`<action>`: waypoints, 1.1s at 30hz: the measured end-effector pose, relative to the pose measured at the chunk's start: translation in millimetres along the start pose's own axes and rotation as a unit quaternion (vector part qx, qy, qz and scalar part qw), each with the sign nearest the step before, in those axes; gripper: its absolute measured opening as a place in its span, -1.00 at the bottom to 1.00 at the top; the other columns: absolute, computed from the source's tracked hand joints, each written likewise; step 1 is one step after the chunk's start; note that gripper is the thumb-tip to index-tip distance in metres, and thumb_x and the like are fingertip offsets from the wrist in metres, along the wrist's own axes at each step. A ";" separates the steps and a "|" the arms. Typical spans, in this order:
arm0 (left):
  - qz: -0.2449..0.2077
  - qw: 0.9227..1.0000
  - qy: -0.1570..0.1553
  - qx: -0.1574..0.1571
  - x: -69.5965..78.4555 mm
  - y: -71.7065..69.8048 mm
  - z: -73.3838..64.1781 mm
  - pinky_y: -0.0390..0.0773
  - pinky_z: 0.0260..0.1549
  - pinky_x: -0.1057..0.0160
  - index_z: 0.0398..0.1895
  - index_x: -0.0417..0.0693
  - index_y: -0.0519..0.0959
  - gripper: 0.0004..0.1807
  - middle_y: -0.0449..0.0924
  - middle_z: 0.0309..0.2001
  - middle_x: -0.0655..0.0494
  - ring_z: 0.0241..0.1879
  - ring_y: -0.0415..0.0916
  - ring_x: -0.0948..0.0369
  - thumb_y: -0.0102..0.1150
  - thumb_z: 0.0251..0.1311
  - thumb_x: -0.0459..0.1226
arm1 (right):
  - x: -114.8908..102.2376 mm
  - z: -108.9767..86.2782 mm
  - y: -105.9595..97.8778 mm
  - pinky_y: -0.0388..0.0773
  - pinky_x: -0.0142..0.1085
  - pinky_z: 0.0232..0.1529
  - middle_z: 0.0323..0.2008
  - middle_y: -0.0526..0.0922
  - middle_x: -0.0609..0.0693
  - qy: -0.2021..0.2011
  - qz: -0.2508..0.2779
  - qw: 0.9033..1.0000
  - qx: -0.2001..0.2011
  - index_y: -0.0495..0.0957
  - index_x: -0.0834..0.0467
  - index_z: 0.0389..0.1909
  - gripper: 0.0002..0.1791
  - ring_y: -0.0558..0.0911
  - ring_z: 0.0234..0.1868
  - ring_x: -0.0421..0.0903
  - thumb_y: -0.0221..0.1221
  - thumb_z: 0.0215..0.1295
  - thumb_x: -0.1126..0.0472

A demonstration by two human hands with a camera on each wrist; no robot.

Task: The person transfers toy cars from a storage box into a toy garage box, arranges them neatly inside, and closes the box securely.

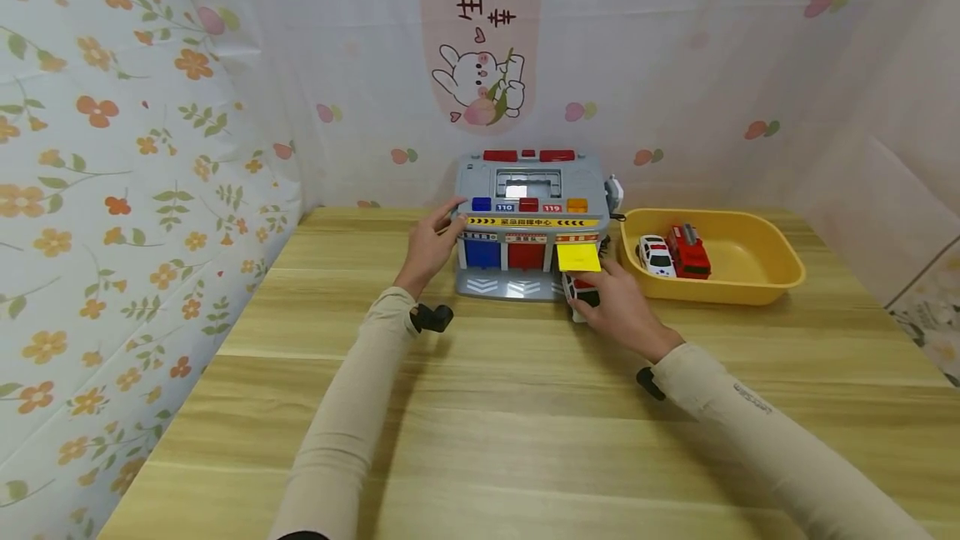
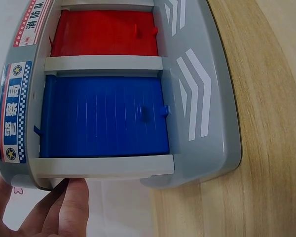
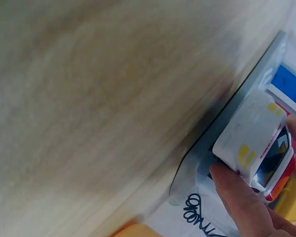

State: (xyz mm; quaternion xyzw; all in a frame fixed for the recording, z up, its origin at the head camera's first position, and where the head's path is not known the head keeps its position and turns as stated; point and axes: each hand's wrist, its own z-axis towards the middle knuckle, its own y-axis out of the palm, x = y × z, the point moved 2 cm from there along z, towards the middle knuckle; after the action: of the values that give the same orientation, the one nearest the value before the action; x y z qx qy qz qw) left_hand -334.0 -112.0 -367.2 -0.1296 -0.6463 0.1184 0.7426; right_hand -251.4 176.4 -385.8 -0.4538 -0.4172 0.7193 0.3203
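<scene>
A grey toy emergency station [image 1: 476, 182] stands at the back of the table. Its blue door [image 2: 103, 116] and red door [image 1: 527, 256] are down, while the yellow door [image 1: 578, 257] on the right is swung up. My left hand [image 1: 429, 250] holds the station's left end by the roof edge, its fingers partly hidden behind the side wall in the left wrist view. With thumb and fingers, my right hand [image 1: 622, 311] grips a white toy vehicle [image 3: 251, 133] with yellow marks and dark windows. The vehicle sits at the front of the yellow-door bay, over the grey ramp.
To the right, a yellow tray [image 1: 750, 293] contains a white toy police car [image 1: 656, 257] and a red toy fire truck [image 1: 690, 253]. A white handset-like part [image 1: 614, 192] is on the station's right side, near a coiled black cord [image 3: 192, 212]. Printed cloth hangs behind the table.
</scene>
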 end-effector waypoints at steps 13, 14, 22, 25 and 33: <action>0.017 1.000 0.016 0.000 1.6 1.8 -1.5 0.58 0.21 -0.04 0.38 0.40 0.45 -0.55 0.38 0.45 -0.11 0.39 0.42 -0.05 0.03 0.45 0.03 | 3.5 4.2 8.6 0.36 0.21 0.36 0.30 0.40 0.43 -0.055 -0.008 0.998 -0.003 0.59 0.25 0.19 -0.33 0.37 0.31 0.34 0.50 -0.05 0.38; 0.020 1.000 0.018 0.000 1.5 2.2 -1.3 0.58 0.20 -0.04 0.38 0.39 0.45 -0.54 0.39 0.44 -0.12 0.38 0.43 -0.05 0.03 0.45 0.03 | 4.2 4.4 9.1 0.36 0.22 0.36 0.30 0.40 0.43 -0.059 -0.012 0.998 -0.003 0.59 0.23 0.19 -0.34 0.36 0.31 0.34 0.49 -0.04 0.39; 0.033 0.999 0.017 0.009 3.7 2.7 -3.3 0.57 0.21 -0.05 0.37 0.42 0.44 -0.55 0.44 0.39 -0.16 0.34 0.48 -0.05 0.01 0.45 0.05 | 9.0 4.8 8.3 0.46 0.24 0.25 0.35 0.39 0.43 -0.041 -0.027 0.998 -0.031 0.58 0.10 0.26 -0.41 0.43 0.29 0.35 0.41 0.15 0.26; 0.037 0.999 0.019 0.011 3.4 2.8 -2.7 0.58 0.20 -0.05 0.38 0.42 0.44 -0.54 0.50 0.35 -0.16 0.31 0.51 -0.04 0.01 0.45 0.05 | 8.0 5.1 7.3 0.55 0.21 0.13 0.33 0.40 0.44 -0.030 -0.049 0.998 -0.039 0.59 0.04 0.26 -0.42 0.49 0.21 0.32 0.42 0.17 0.17; 0.040 0.999 0.022 0.012 1.2 2.5 -2.2 0.59 0.15 -0.04 0.37 0.46 0.44 -0.55 0.61 0.22 -0.14 0.26 0.56 -0.01 0.00 0.45 0.06 | 5.5 5.0 6.5 0.64 0.08 -0.22 0.21 0.54 0.39 -0.021 -0.095 0.995 -0.039 0.58 -0.01 0.27 -0.50 0.58 -0.17 0.18 0.32 0.29 0.10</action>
State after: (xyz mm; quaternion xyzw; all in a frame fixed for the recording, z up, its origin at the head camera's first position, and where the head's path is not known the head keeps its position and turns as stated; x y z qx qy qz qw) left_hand -331.6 -109.3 -367.2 -0.1488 -0.6222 0.1531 0.7531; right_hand -258.7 176.6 -392.5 -0.4092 -0.4923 0.6782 0.3608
